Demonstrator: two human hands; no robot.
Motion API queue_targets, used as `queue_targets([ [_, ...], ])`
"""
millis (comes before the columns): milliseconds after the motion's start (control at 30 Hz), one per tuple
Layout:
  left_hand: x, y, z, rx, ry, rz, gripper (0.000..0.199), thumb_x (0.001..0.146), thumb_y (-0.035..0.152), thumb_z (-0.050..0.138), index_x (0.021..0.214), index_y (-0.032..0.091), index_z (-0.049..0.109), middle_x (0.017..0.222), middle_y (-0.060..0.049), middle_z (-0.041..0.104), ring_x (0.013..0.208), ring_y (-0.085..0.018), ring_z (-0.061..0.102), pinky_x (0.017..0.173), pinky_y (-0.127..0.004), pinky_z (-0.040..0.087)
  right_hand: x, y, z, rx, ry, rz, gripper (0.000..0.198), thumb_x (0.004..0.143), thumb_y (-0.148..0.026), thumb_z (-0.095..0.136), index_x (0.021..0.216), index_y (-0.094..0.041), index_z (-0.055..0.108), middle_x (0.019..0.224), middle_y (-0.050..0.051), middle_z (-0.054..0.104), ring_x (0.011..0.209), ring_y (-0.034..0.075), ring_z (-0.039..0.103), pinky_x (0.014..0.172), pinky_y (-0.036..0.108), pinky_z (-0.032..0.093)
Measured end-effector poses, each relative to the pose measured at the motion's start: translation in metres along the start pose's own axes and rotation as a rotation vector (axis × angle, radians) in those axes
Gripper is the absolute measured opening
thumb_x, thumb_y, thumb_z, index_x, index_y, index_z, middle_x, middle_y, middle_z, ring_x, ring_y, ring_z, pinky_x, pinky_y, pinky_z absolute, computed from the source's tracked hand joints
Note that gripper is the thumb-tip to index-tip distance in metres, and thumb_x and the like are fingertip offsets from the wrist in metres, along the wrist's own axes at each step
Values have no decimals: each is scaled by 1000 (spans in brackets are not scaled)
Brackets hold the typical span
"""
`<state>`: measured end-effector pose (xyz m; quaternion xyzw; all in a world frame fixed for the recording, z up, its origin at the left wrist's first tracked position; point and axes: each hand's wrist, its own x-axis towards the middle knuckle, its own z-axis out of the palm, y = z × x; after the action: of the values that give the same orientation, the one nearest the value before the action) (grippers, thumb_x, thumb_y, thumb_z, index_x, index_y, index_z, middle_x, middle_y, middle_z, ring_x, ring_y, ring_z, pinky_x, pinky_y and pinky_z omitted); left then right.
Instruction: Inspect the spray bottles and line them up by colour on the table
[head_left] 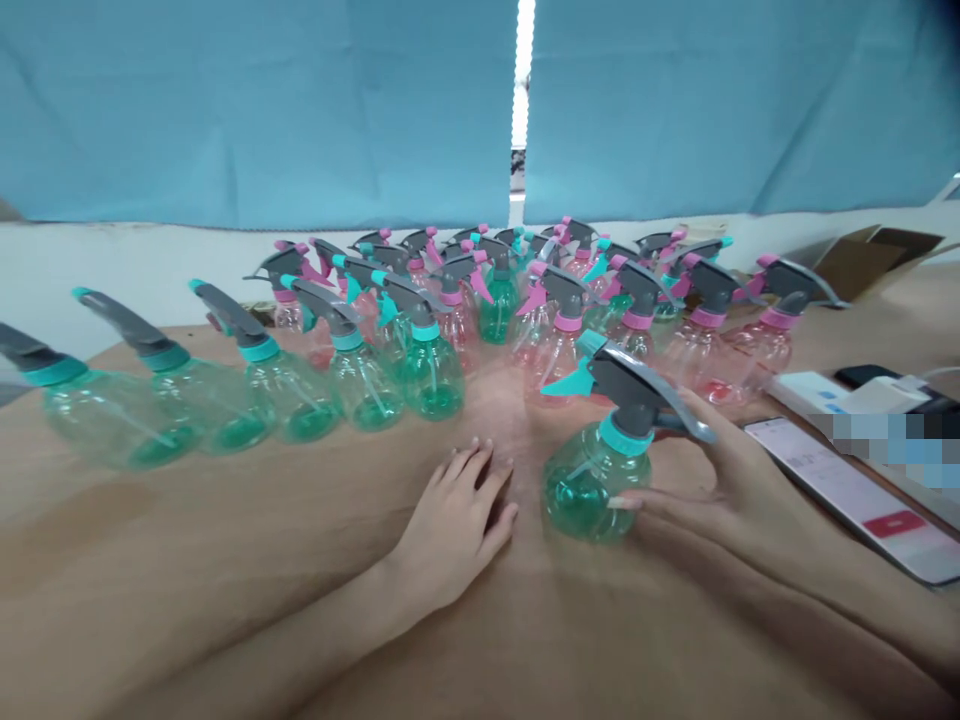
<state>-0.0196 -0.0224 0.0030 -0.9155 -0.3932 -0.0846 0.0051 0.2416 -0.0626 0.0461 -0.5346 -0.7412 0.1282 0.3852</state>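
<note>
My right hand (720, 490) grips a green spray bottle (592, 490) around its body, thumb on the near side; its other fingers are mostly hidden behind. The bottle stands upright, with a turquoise collar, a grey head and a turquoise nozzle pointing left. My left hand (461, 515) lies palm down on the wooden table (300, 580), fingers stretched out, holding nothing. Beyond it, a row of green spray bottles (304, 395) runs to the left. Pink spray bottles (559, 350) stand behind the held one.
On the right lies a phone (862, 495) with a lit screen, beside a white plug or adapter (877, 393) and a dark device. An open cardboard box (870, 265) sits at the back right. More pink and green bottles crowd the back, before a blue curtain (262, 110).
</note>
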Motion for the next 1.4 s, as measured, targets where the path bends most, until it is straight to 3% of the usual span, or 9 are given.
queue_targets([
  [133,-5,6,0,27,19,4,39,95,29,48,128,10,54,137,-17,50,128,-33,44,101,-48,40,0,-3,5,-117,40,-22,41,72,-45,73,104,-29,53,99,5,65,92,30,62,77,44,49],
  [267,-11,10,-1,7,63,25,34,93,27,48,122,11,57,131,-16,56,124,-31,49,99,-46,42,15,-3,11,-159,19,-56,43,75,-50,69,108,-26,55,100,8,67,91,31,64,76,47,50],
  [367,-15,9,-3,-21,104,47,30,92,25,48,117,13,58,125,-13,60,121,-30,52,98,-45,44,36,-3,19,-172,18,-58,39,76,-55,65,100,-24,59,101,10,69,93,33,65,76,48,51],
  [667,-18,5,-3,-94,134,38,26,88,21,53,111,13,60,116,-11,64,117,-28,53,98,-44,44,97,-3,54,-187,47,-106,64,75,-58,64,118,-11,56,97,14,70,80,28,67,68,43,54],
  [833,-18,7,-4,-93,117,30,27,88,21,52,112,13,61,119,-13,62,116,-29,53,97,-45,44,112,0,61,-221,42,-141,62,78,-56,62,119,-11,54,111,18,68,99,33,65,80,47,52],
  [1400,-19,5,1,-120,134,46,31,89,22,52,116,11,61,121,-14,61,116,-31,53,101,-49,40,136,7,75,-146,32,-131,50,79,-38,68,115,-6,54,116,23,65,110,35,61,92,50,50],
])
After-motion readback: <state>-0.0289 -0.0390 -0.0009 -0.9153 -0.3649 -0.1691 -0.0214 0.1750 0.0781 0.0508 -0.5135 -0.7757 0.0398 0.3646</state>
